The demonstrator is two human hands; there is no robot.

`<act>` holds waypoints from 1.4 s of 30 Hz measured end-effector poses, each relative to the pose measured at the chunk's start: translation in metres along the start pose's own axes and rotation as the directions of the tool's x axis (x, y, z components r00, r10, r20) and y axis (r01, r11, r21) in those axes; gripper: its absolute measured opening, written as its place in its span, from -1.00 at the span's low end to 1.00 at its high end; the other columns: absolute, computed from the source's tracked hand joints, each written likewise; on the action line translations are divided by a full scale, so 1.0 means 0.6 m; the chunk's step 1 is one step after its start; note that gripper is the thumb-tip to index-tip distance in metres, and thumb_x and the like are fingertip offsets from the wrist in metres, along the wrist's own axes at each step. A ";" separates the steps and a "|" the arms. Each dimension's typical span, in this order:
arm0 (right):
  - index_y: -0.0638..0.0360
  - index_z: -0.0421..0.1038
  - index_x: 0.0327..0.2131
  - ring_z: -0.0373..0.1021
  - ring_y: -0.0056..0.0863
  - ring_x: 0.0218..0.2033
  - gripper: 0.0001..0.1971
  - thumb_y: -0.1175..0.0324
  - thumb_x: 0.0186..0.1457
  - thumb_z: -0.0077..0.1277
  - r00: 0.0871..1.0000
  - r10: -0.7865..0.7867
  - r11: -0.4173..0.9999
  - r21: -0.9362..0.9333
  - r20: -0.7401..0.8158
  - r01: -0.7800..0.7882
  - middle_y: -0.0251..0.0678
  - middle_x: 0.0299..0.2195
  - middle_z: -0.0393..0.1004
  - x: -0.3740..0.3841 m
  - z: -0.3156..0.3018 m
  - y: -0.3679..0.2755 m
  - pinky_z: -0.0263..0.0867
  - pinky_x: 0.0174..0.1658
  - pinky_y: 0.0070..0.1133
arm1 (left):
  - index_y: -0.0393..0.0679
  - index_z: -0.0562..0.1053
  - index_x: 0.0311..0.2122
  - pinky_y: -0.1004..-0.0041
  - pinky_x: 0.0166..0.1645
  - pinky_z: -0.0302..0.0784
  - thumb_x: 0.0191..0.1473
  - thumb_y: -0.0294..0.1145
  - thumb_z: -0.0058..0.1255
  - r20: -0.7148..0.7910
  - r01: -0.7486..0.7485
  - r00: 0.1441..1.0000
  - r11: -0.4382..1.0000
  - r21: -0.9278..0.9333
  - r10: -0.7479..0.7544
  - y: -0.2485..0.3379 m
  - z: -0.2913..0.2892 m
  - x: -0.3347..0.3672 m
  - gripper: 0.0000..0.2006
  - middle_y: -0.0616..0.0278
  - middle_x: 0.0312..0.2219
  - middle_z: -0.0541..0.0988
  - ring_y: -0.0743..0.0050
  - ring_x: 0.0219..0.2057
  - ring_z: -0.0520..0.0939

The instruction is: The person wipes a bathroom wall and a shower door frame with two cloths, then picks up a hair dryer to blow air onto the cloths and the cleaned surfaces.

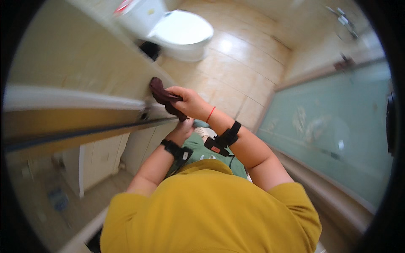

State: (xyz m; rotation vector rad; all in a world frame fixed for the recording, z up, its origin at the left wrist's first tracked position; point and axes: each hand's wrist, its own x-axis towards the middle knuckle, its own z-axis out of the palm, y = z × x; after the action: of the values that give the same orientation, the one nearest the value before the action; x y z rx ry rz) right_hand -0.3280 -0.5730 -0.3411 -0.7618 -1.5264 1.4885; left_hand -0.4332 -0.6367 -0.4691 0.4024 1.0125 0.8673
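Note:
A dark maroon cloth (158,91) is bunched in my right hand (192,103), whose fingers are closed on it. The far end of the cloth lies against the pale wall edge (162,76). Lower down, its near end meets my left hand (180,131), which looks closed around it, though most of those fingers are hidden. Both hands are close together in front of me, beside a door frame (84,128) with a dark strip along it. Each wrist bears a black strap, and a red string circles the right one.
Beyond my hands stands a white toilet (185,29) with its lid down, on beige floor tiles (211,76). To the right runs a frosted glass panel (325,126) in a pale frame. A shower fitting (346,21) is on the far right wall.

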 end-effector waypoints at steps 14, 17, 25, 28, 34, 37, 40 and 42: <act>0.18 0.38 -0.14 0.33 -0.15 -0.18 -0.61 0.48 -0.17 -0.03 0.581 -0.162 0.390 -0.593 -0.798 -0.705 -0.09 -0.24 0.41 -0.446 -0.289 -0.023 0.27 -0.12 -0.38 | -0.27 0.36 -0.21 0.28 -0.22 0.57 -0.04 -0.67 -0.19 0.078 0.170 0.982 0.985 0.014 -0.171 -0.046 0.082 -0.022 -0.77 0.16 -0.35 0.50 0.30 -0.33 0.56; -0.05 0.42 -0.16 0.38 -0.20 -0.28 -0.67 0.49 -0.05 -0.08 0.585 -0.185 -0.172 -0.560 -0.790 -0.810 -0.22 -0.30 0.44 -0.483 -0.297 -0.079 0.33 -0.25 -0.34 | -0.24 0.34 -0.18 0.27 -0.15 0.54 -0.01 -0.65 -0.18 0.102 0.190 0.976 0.982 0.017 -0.191 -0.069 0.065 -0.026 -0.76 0.14 -0.31 0.49 0.28 -0.28 0.55; 0.31 0.42 -0.29 0.42 -0.37 -0.47 -0.63 0.62 -0.23 -0.30 0.233 0.526 0.631 0.192 -0.818 -0.751 -0.26 -0.46 0.45 -0.655 -0.402 0.224 0.36 -0.39 -0.51 | -0.17 0.28 -0.12 0.21 -0.17 0.55 -0.02 -0.61 -0.14 -0.120 0.127 0.984 0.992 -0.023 -0.128 -0.047 0.077 -0.080 -0.70 0.16 -0.29 0.46 0.26 -0.28 0.55; 0.29 0.36 -0.15 0.45 -0.36 -0.41 -0.59 0.64 -0.14 -0.29 0.466 0.615 0.789 0.494 -0.637 -0.366 -0.24 -0.35 0.47 -0.507 -0.307 0.135 0.43 -0.33 -0.49 | -0.15 0.25 -0.09 0.21 -0.18 0.55 -0.02 -0.60 -0.14 -0.136 0.057 0.989 0.998 0.013 -0.054 -0.029 0.077 -0.116 -0.67 0.18 -0.27 0.44 0.29 -0.27 0.54; 0.31 0.29 -0.05 0.32 -0.60 -0.22 -0.62 0.49 -0.02 -0.10 0.921 0.035 0.998 0.070 -0.388 -0.008 -0.36 -0.22 0.41 -0.165 -0.129 -0.103 0.25 -0.15 -0.67 | -0.20 0.28 -0.13 0.34 -0.25 0.56 -0.07 -0.61 -0.10 -0.007 0.051 0.999 0.978 0.204 -0.050 0.047 0.031 -0.136 -0.68 0.21 -0.31 0.46 0.37 -0.31 0.55; 0.27 0.24 -0.01 0.30 -0.64 -0.18 -0.60 0.59 0.02 -0.06 0.945 -0.261 0.932 0.202 -0.199 0.300 -0.38 -0.17 0.38 -0.071 -0.022 -0.221 0.26 -0.10 -0.65 | -0.17 0.31 -0.13 0.40 -0.25 0.55 -0.06 -0.59 -0.09 0.020 0.061 0.997 0.955 0.290 -0.069 0.076 0.036 -0.174 -0.69 0.23 -0.30 0.47 0.43 -0.31 0.55; 0.24 0.21 0.00 0.24 -0.55 -0.11 -0.57 0.61 0.00 -0.06 0.825 -0.561 0.779 -0.296 0.064 0.552 -0.35 -0.15 0.33 -0.014 0.044 -0.208 0.16 0.01 -0.62 | -0.12 0.34 -0.13 0.46 -0.27 0.54 -0.06 -0.57 -0.07 -0.042 0.047 0.998 0.949 0.311 -0.036 0.065 0.026 -0.203 -0.69 0.29 -0.29 0.48 0.48 -0.33 0.55; 0.23 0.18 0.01 0.22 -0.53 -0.10 -0.53 0.64 -0.06 -0.10 0.844 -0.536 0.800 -0.305 0.025 0.517 -0.32 -0.15 0.31 -0.002 0.076 -0.164 0.15 -0.01 -0.62 | -0.10 0.34 -0.13 0.46 -0.27 0.54 -0.06 -0.56 -0.06 -0.123 0.046 0.992 0.959 0.281 -0.012 0.054 0.015 -0.224 -0.69 0.30 -0.29 0.48 0.49 -0.33 0.55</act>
State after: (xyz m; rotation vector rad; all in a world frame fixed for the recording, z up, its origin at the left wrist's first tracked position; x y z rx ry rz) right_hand -0.3546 -0.6056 -0.2411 -0.4809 -1.7590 0.8177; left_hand -0.4729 -0.7217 -0.3672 0.5813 1.2576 0.7278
